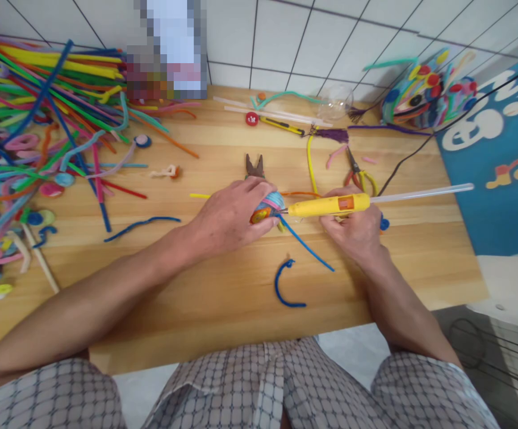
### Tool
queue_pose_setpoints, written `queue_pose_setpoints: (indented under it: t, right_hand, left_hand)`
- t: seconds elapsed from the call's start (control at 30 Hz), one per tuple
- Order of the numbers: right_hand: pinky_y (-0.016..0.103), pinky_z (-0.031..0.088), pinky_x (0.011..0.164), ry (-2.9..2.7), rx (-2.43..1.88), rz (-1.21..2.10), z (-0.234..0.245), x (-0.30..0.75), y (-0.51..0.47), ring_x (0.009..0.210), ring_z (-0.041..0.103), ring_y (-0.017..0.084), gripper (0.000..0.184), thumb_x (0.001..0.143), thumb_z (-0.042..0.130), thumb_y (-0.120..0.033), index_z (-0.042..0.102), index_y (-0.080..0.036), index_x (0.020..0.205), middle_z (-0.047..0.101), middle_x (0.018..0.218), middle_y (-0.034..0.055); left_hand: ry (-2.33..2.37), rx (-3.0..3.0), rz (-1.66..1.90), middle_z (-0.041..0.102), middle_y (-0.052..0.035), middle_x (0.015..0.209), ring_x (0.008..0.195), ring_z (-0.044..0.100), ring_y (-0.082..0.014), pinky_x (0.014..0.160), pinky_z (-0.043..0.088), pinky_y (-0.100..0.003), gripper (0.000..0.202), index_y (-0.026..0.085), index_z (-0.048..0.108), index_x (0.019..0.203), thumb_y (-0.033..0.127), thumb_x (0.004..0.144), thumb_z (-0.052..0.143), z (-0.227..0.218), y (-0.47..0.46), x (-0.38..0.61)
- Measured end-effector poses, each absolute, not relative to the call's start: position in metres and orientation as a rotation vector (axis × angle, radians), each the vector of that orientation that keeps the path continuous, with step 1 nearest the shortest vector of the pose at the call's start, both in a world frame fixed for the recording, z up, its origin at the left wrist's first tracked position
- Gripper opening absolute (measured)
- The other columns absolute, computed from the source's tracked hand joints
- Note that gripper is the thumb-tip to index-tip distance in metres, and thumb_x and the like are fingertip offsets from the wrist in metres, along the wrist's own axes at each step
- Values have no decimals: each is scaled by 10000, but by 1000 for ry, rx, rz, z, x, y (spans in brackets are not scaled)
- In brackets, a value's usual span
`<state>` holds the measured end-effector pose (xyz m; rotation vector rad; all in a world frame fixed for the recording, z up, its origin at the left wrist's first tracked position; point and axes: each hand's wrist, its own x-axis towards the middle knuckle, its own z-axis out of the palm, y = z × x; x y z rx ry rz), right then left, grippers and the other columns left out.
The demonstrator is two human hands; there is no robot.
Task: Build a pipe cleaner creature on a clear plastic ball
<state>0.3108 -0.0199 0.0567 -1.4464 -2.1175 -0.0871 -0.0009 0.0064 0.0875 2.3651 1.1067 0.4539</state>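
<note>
Pale wooden bench [205, 304] lies under the yellow glue gun [319, 206]; a heap of pipe cleaners [44, 86] sits well left of the gun, probably as stock within reach. The right hand [355, 229] grips the gun from below, seemingly to aim it leftward. At the gun's tip, the left hand [236, 214] has its grip closed around a colourful wrapped piece [271, 204], likely steadying it; I cannot tell whether they touch.

Left hand [234, 217]: my fingers curled
Right hand [356, 232]: my fist closed
Left forearm [120, 286]: toward two o'clock
Right forearm [404, 301]: toward eleven
</note>
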Motion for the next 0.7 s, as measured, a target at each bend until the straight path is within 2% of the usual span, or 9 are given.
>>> queue_pose_setpoints:
  t: [0.4, 0.7]
  right_hand:
    - [496, 685, 864, -2129, -1525, 31, 58, 313, -20, 954, 810, 350, 221, 864, 695, -215, 699, -296, 1069, 846, 1080, 98]
    - [498, 678, 855, -2113, -1532, -46, 56, 312, -20, 928, 810, 350, 182, 856, 687, -221, 715, -283, 1024, 845, 1037, 112]
  left_hand:
    - [1100, 2370, 446, 741, -129, 1546, 1412, 731, -322, 1205, 610, -493, 407, 241, 659, 1468, 355, 1081, 712, 88, 7, -2]
    - [1110, 2376, 458, 740, -127, 1546, 1413, 727, -322, 1211, 604, -494, 412, 238, 661, 1468, 347, 1075, 720, 86, 6, -1]
